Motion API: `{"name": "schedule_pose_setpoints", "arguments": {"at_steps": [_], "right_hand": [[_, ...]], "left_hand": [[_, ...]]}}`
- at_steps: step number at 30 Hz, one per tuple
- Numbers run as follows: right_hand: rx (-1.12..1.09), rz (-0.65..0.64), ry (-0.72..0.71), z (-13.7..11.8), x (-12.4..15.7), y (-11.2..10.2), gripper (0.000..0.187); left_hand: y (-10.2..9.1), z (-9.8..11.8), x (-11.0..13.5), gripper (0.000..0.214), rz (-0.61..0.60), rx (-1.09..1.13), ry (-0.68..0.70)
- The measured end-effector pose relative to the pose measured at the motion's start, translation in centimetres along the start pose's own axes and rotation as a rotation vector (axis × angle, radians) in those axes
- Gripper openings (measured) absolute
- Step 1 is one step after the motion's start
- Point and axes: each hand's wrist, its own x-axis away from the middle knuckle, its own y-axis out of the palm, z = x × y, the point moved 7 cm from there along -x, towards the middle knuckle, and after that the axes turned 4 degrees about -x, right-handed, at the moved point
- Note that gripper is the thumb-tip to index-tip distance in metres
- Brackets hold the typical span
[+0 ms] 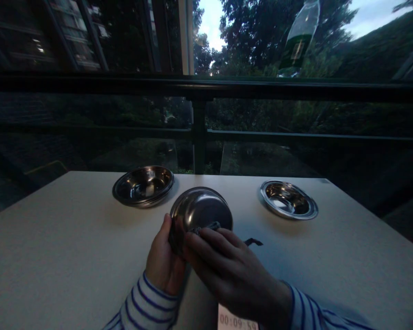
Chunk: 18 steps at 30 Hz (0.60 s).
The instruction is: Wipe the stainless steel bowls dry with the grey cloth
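Left hand (165,261) grips a round, silver, polished-metal bowl (204,206) by its left side, thumb up along the edge, bowl tipped so the rounded outer base faces up toward the head camera. Bowl is held above the near-middle of the white, flat-topped table (72,256). Right hand (232,270) has fingers curled over a small, dark, crumpled wad (213,225), pressing it on the bowl's outside; cloth or scouring pad, cannot tell. Dark thin strip (253,241) pokes out past the right hand; whether it joins the wad is unclear.

Progress: looks like mid-rub on this one bowl, outer face in work. Its inside is turned away, so cannot judge that. Stack of shiny, round, steel dishes (129,188) sits far left, open side up; shiny, wide-rimmed, steel dish (289,199) sits far right, also open side up. Neither is touched by a hand. Which side is finished and which left: cannot tell. White timer display (237,319), partly under the right hand, reads 00:09:59.
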Motion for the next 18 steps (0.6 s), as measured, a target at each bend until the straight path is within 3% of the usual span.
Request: {"name": "schedule_pose_setpoints", "arguments": {"at_steps": [2, 5, 9, 14, 18], "right_hand": [[0.0, -0.002, -0.005, 0.0, -0.1, -0.1, 0.026], [0.022, 0.005, -0.035, 0.0, 0.0, -0.3, 0.026], [0.032, 0.047, -0.059, 0.5, 0.2, -1.0, 0.027], [0.024, 0.11, -0.011, 1.3, 0.3, -2.2, 0.029], [0.01, 0.071, 0.049, 1.3, 0.2, -2.0, 0.032]], "left_hand": [[0.0, -0.3, 0.0, 0.038, -0.007, -0.004, -0.038], [-0.7, 1.2, -0.4, 0.038, 0.035, 0.021, 0.087], [-0.6, 2.7, -0.9, 0.04, -0.037, 0.06, 0.156], [-0.3, 2.8, -0.7, 0.039, -0.028, 0.08, 0.165], [-0.3, 2.0, -0.5, 0.037, 0.0, 0.049, 0.12]]}}
